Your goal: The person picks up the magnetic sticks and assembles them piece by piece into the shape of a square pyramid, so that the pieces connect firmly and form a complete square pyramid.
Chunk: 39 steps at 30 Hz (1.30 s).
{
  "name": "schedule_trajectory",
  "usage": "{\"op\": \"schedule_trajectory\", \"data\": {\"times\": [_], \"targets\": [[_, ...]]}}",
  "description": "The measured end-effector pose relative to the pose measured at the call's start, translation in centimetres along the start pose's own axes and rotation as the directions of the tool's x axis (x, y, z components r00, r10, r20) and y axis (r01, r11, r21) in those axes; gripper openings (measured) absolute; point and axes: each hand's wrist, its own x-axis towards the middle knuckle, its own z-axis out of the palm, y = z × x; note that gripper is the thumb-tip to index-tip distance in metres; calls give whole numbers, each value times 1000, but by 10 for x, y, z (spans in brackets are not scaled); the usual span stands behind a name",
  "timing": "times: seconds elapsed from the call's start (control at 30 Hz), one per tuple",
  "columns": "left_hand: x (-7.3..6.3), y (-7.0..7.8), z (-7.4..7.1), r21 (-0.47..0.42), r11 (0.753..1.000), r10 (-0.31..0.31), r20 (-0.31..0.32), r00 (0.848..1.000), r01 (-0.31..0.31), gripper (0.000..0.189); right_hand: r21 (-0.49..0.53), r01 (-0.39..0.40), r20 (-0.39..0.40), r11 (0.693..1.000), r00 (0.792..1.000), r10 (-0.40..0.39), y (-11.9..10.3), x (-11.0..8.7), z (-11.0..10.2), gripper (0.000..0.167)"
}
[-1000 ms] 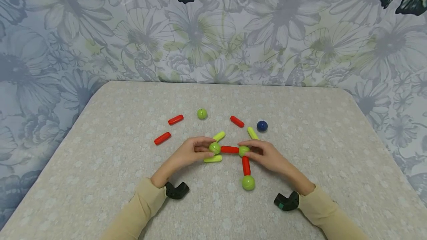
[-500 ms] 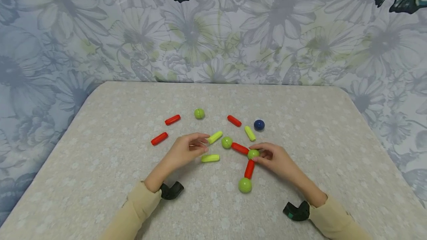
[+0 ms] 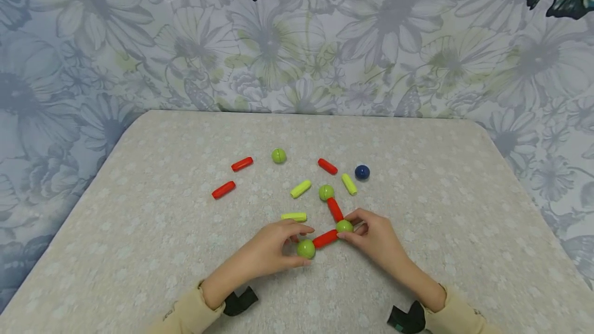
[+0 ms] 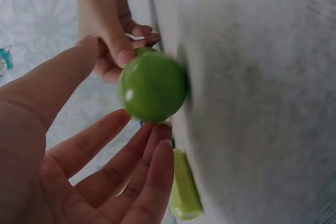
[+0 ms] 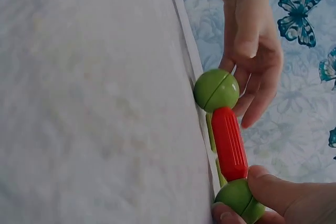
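A bent chain lies on the table, three green balls joined by two red rods. My right hand (image 3: 378,233) pinches the middle green ball (image 3: 344,227) between thumb and fingers. Around the near-left end ball (image 3: 306,249) my left hand (image 3: 274,249) is spread, thumb and fingers apart; in the left wrist view its thumb stands off the ball (image 4: 153,87). One red rod (image 3: 326,239) runs from that ball to the pinched one. The other red rod (image 3: 335,210) leads to the far end ball (image 3: 326,193).
Loose yellow-green rods lie near the chain: one (image 3: 294,217) behind my left hand, one (image 3: 301,189) farther back, one (image 3: 349,184) to the right. Farther out are red rods (image 3: 224,190), a green ball (image 3: 279,156) and a dark blue ball (image 3: 362,172).
My left hand has let go of one end ball and moved nearer, to the other end ball. My right hand has kept its pinch on the middle ball while the chain turned clockwise.
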Motion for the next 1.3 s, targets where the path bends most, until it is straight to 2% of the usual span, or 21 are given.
{"op": "schedule_trajectory", "data": {"times": [0.23, 0.43, 0.6, 0.73, 0.83, 0.97, 1.07, 1.3], "targets": [[-4, -14, 3, 77, 997, 8, -37, 999, -5, 39, 2, 43, 33, 999, 999, -43, -8, 0, 9, 28], [-5, -22, -3, 42, 999, -6, -20, 1000, 7, 32, -36, 66, 57, 997, 996, -63, -12, -2, 10, 28], [-6, -25, -8, 19, 999, -36, -8, 999, 36, 35, -28, 82, 92, 996, 993, -79, -11, 0, 7, 22], [-6, -31, -11, -7, 1000, -30, -6, 1000, 30, 37, -29, 68, 44, 997, 997, -67, -8, 13, 1, 16], [-6, -34, -12, -32, 999, -11, -2, 1000, 11, 37, -20, 36, 18, 999, 999, -35, -4, 29, -2, 27], [-6, -37, -13, -60, 998, -4, 10, 1000, 4, 37, 7, 10, 71, 1000, 997, -10, 0, 47, 1, 41], [-5, -39, -12, -85, 996, -6, 21, 1000, 8, 38, 12, 3, 99, 1000, 995, -4, 3, 55, 6, 39], [-3, -40, -12, -110, 993, -28, 33, 999, 31, 38, 56, -35, 90, 998, 996, 30, 6, 61, 10, 32]]}}
